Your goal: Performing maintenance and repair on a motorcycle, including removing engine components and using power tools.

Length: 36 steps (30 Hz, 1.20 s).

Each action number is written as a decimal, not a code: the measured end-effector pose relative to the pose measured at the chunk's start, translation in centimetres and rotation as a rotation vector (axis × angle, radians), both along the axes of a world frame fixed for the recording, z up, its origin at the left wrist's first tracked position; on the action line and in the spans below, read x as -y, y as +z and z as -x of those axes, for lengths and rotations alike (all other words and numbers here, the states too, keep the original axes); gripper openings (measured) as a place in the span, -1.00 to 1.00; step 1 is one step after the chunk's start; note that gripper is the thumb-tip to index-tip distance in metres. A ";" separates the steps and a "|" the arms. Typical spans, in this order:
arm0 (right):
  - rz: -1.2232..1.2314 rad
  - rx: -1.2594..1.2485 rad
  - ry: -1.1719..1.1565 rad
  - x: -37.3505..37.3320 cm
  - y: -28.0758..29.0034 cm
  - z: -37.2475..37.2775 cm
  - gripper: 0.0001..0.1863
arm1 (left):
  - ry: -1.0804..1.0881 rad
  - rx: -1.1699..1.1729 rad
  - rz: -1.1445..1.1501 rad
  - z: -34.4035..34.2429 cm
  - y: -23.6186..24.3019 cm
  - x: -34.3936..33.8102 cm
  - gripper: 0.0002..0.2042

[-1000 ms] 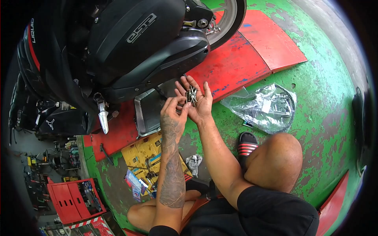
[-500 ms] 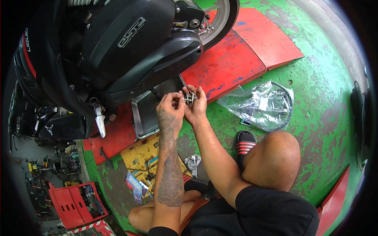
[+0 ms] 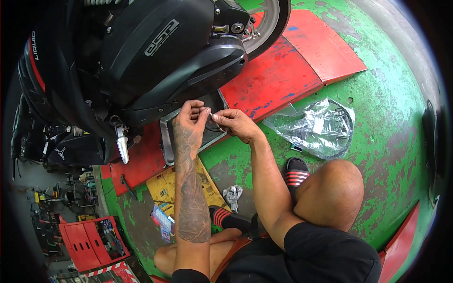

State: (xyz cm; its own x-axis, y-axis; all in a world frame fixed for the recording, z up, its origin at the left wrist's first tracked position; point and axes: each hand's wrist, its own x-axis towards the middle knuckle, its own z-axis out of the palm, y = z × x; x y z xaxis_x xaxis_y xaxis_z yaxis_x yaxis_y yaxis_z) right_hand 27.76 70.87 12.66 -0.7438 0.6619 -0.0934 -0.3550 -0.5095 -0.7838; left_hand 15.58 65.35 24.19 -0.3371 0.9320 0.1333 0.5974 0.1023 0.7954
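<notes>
My left hand (image 3: 190, 117), on a tattooed forearm, is raised over a metal tray (image 3: 168, 146) with its thumb and fingers pinched together. Close beside it, my right hand (image 3: 239, 126) is closed, knuckles up, thumb and forefinger pointing at the left fingertips. Something small and pale shows between the two sets of fingertips, too small to name. The inside of my right palm is hidden. Just beyond both hands stands a scooter (image 3: 174, 61) with a black engine cover.
The scooter stands on a red lift platform (image 3: 276, 78). A clear plastic bag (image 3: 316, 125) with a black cable lies on the green floor. Yellow cardboard (image 3: 158, 186), a crumpled rag (image 3: 232, 195) and a black tool (image 3: 126, 186) lie nearer. A red tool cabinet (image 3: 80, 243) stands lower left.
My right hand has turned from palm up, with several metal bolts showing, to knuckles up and closed. My left hand has shifted slightly left and up. The bolts no longer show.
</notes>
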 end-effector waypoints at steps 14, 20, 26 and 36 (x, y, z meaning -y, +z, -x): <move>0.386 -0.408 -0.163 -0.8 -0.1 -1.1 -0.73 | -0.242 -0.310 -0.280 -4.0 -2.0 0.6 -0.82; 0.509 -0.569 -0.280 -1.5 0.0 -1.3 -0.63 | -0.239 -0.348 -0.390 -6.4 0.2 -1.3 -0.85; 0.745 -0.370 -0.614 -0.9 -2.5 0.0 -0.68 | -0.257 -0.353 -0.439 -7.9 1.6 -5.0 -0.87; 0.836 -0.338 -0.647 -0.9 -3.5 1.0 -0.74 | -0.178 -0.333 -0.354 -8.7 1.4 -6.0 -0.88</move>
State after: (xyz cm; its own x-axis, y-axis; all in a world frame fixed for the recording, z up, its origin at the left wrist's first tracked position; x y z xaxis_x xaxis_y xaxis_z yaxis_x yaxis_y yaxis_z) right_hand 26.72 71.73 9.18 -0.3518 0.7575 -0.5499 -0.8758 -0.4738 -0.0924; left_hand 24.32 71.40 25.55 -0.0628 0.8497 0.5235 0.8075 -0.2650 0.5270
